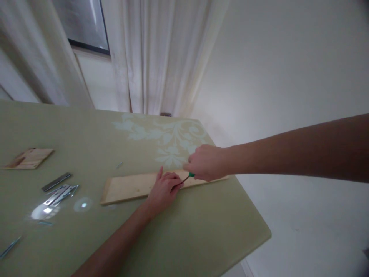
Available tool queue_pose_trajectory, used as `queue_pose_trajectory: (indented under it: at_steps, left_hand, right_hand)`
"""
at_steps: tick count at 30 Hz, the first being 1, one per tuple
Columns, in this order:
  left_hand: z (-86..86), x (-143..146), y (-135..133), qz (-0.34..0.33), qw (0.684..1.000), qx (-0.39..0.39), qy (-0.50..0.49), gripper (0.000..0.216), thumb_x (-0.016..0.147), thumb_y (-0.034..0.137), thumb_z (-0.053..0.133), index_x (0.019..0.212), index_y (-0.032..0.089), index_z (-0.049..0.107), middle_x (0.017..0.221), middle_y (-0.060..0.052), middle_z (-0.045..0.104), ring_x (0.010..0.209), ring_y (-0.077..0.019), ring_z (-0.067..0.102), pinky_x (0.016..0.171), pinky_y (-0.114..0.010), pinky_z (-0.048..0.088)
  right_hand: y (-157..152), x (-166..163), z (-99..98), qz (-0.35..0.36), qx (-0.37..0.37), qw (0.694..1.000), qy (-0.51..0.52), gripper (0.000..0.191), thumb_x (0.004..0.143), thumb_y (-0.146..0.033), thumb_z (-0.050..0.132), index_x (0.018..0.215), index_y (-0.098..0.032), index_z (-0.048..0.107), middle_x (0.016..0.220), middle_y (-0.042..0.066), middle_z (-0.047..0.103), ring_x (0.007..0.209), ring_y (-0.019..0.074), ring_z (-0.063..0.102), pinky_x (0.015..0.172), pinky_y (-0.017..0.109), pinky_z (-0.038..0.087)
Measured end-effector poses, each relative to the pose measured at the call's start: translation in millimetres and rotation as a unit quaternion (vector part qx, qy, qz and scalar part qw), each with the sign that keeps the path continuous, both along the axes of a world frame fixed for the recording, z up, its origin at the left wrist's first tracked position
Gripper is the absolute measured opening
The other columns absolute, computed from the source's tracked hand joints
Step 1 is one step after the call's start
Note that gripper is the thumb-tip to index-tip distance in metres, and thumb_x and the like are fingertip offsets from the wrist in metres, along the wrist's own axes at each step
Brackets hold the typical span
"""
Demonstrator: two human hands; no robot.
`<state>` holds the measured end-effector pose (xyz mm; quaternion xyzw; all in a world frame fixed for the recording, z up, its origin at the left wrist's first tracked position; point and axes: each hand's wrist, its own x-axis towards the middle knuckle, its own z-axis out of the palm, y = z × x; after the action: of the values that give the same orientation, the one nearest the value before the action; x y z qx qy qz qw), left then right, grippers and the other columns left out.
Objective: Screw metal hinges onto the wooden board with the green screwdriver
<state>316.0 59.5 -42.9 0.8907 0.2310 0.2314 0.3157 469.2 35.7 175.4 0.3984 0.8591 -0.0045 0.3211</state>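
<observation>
A long pale wooden board lies flat on the green table. My left hand rests on the board's middle, fingers curled down onto the wood near a tool tip. My right hand reaches in from the right and grips a screwdriver with a green handle; its dark shaft slants down to the board right beside my left fingers. Whatever the tip touches is hidden by my left fingers.
Several metal brackets lie at the left of the table, with a small wooden piece farther left. A loose screw lies behind the board. The table edge runs close on the right; curtains hang behind.
</observation>
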Motion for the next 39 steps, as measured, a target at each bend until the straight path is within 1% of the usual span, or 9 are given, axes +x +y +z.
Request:
queue_pose_trajectory:
  at_steps: [3,6,13,17,24,26,31,35,39]
  left_hand:
    - [-1.5,-0.3,0.1,-0.001,1.0,0.009,0.002,0.023,0.103,0.024,0.056,0.099,0.028,0.078,0.105,0.0,0.077,0.108,-0.0216,0.068,0.126,-0.061,0.01]
    - [-3.0,-0.6,0.9,0.0,1.0,0.008,0.004,0.019,0.102,0.023,0.058,0.1,0.027,0.077,0.108,0.0,0.077,0.109,-0.0221,0.069,0.127,-0.061,0.011]
    - [-4.1,-1.2,1.8,-0.005,1.0,-0.001,0.008,0.014,0.093,0.026,0.074,0.107,0.026,0.074,0.109,-0.001,0.076,0.113,-0.026,0.067,0.126,-0.063,0.01]
    - [-3.3,-1.0,1.2,-0.006,1.0,0.008,-0.005,0.015,0.102,0.028,0.061,0.097,0.027,0.076,0.104,0.0,0.077,0.107,-0.0223,0.068,0.127,-0.062,0.009]
    - [-4.3,-0.2,0.9,-0.005,1.0,0.012,-0.007,0.022,0.103,0.024,0.057,0.097,0.027,0.078,0.104,0.0,0.078,0.106,-0.0214,0.068,0.127,-0.061,0.009]
    - [-4.5,-0.1,0.8,-0.003,1.0,0.012,-0.01,0.02,0.103,0.024,0.058,0.1,0.028,0.078,0.106,0.0,0.077,0.107,-0.0212,0.068,0.127,-0.06,0.008]
    - [-2.6,0.1,0.1,-0.003,1.0,0.0,0.01,0.009,0.097,0.027,0.068,0.102,0.026,0.075,0.105,-0.001,0.076,0.11,-0.0244,0.067,0.127,-0.061,0.009]
    - [-1.5,-0.2,-0.1,-0.007,1.0,0.007,0.003,0.011,0.099,0.03,0.065,0.102,0.026,0.076,0.103,-0.001,0.074,0.109,-0.0241,0.066,0.128,-0.061,0.007]
    - [-2.9,-0.4,0.6,-0.011,1.0,0.017,-0.002,0.02,0.103,0.029,0.058,0.099,0.026,0.077,0.1,-0.001,0.074,0.106,-0.023,0.066,0.127,-0.061,0.009]
  right_hand:
    - [-5.9,7.7,3.8,0.278,-0.005,0.961,0.001,0.03,0.099,-0.007,0.046,0.094,-0.013,0.075,0.082,0.008,0.075,0.066,0.0185,0.068,0.05,0.029,0.033]
    - [-5.1,10.9,2.2,0.317,-0.002,0.948,-0.011,0.027,0.096,-0.006,0.05,0.087,-0.011,0.075,0.077,0.008,0.073,0.061,0.0185,0.067,0.049,0.03,0.034]
    - [1.8,-7.8,-6.7,-0.166,-0.005,0.986,0.004,0.023,0.088,-0.034,0.071,0.093,-0.013,0.079,0.078,0.013,0.076,0.069,0.0227,0.07,0.059,0.029,0.043]
    - [4.7,-18.0,-3.9,-0.237,0.002,0.972,0.005,0.033,0.085,-0.04,0.074,0.1,-0.011,0.078,0.081,0.015,0.076,0.076,0.0258,0.073,0.059,0.029,0.043]
    - [5.7,0.1,5.4,0.29,-0.042,0.956,-0.03,0.03,0.101,-0.008,0.045,0.105,-0.013,0.075,0.085,0.009,0.075,0.069,0.0205,0.071,0.052,0.03,0.037]
    - [4.7,4.8,3.7,0.322,-0.039,0.945,-0.03,0.032,0.099,-0.004,0.044,0.097,-0.011,0.075,0.081,0.009,0.074,0.065,0.0198,0.07,0.051,0.03,0.036]
    - [-1.6,8.9,-6.1,0.025,-0.037,0.999,-0.019,0.016,0.091,-0.014,0.063,0.094,-0.015,0.079,0.077,0.01,0.075,0.068,0.0215,0.07,0.056,0.029,0.038]
    - [-6.8,5.7,-11.9,-0.307,-0.024,0.949,0.073,0.019,0.084,-0.031,0.073,0.094,-0.018,0.083,0.085,0.009,0.079,0.079,0.0226,0.072,0.061,0.027,0.043]
    - [-8.9,4.3,-9.8,-0.326,-0.025,0.943,0.062,0.025,0.084,-0.036,0.076,0.101,-0.019,0.081,0.091,0.009,0.08,0.085,0.0229,0.072,0.063,0.027,0.044]
